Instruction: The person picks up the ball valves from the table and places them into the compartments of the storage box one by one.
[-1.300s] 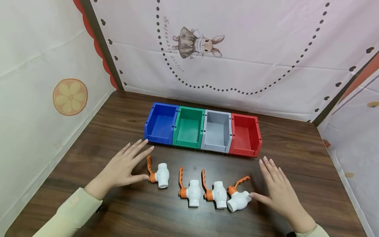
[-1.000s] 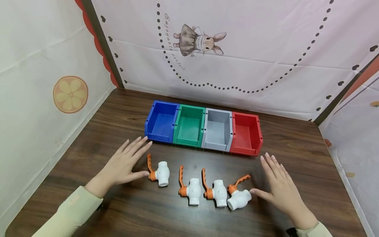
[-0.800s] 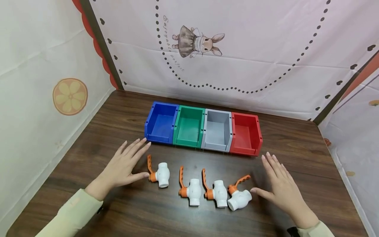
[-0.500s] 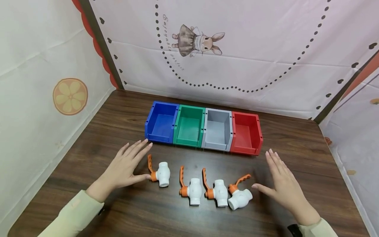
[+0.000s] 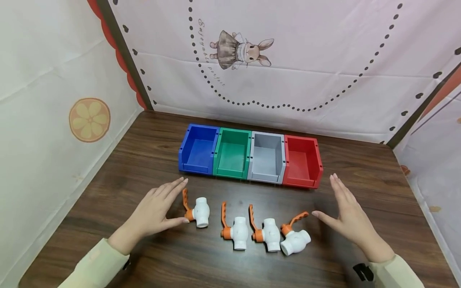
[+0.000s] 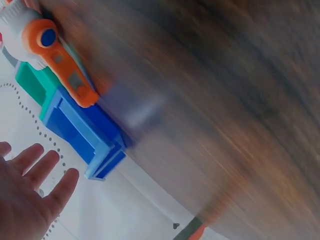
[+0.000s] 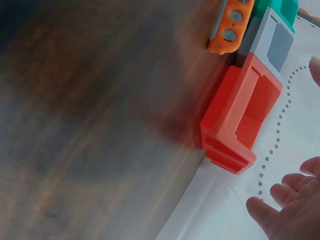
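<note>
Several white ball valves with orange lever handles lie on the dark wooden table. My left hand (image 5: 153, 212) is beside the leftmost valve (image 5: 201, 212), its thumb tip close to the orange base; whether they touch I cannot tell. Two middle valves, one (image 5: 239, 233) and another (image 5: 271, 235), lie side by side. Furthest right, a tilted valve (image 5: 295, 242) is nearest to my right hand (image 5: 354, 220), whose thumb is apart from it. Both hands have extended fingers and hold nothing. In the left wrist view an orange handle (image 6: 65, 70) shows large; the right wrist view catches another handle (image 7: 231, 25).
Behind the valves stands a joined row of bins: blue (image 5: 198, 168), green (image 5: 230, 173), grey (image 5: 265, 177) and red (image 5: 301, 182). All look empty inside. White printed cloth (image 5: 306, 40) hangs behind the table (image 5: 162, 256) and along both sides.
My right hand has shifted slightly forward and to the right, its thumb drawing away from the tilted valve. The left hand has barely moved. The valves and bins lie as before; the view shifts a little.
</note>
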`<state>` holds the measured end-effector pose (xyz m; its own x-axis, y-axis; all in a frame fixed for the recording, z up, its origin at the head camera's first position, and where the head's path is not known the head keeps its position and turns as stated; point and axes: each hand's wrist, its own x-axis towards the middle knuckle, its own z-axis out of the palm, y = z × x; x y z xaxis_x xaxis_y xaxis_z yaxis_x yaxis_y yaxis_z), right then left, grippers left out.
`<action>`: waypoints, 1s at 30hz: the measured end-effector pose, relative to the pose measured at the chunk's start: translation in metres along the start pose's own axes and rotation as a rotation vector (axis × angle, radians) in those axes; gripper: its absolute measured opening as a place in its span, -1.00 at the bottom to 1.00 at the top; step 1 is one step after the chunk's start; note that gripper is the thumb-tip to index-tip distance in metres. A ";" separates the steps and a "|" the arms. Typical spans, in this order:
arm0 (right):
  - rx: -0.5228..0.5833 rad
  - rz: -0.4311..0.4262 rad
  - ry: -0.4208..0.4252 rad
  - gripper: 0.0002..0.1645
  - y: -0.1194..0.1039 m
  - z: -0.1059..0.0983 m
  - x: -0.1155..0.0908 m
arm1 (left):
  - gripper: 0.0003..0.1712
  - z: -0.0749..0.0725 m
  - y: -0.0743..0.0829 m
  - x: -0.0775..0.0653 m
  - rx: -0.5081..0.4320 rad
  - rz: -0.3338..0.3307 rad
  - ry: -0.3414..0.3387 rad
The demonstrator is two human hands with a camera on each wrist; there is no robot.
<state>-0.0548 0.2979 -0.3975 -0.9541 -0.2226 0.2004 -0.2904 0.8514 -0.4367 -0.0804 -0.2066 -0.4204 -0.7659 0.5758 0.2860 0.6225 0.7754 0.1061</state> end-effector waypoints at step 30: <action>0.217 0.202 -0.003 0.01 0.011 0.003 0.049 | 0.13 0.008 0.038 0.006 -0.010 -0.015 -0.034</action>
<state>-0.1052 0.2947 -0.3949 -0.9943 -0.0604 0.0879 -0.1030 0.7576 -0.6446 -0.0625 -0.1719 -0.4223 -0.7798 0.5730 0.2522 0.6127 0.7812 0.1199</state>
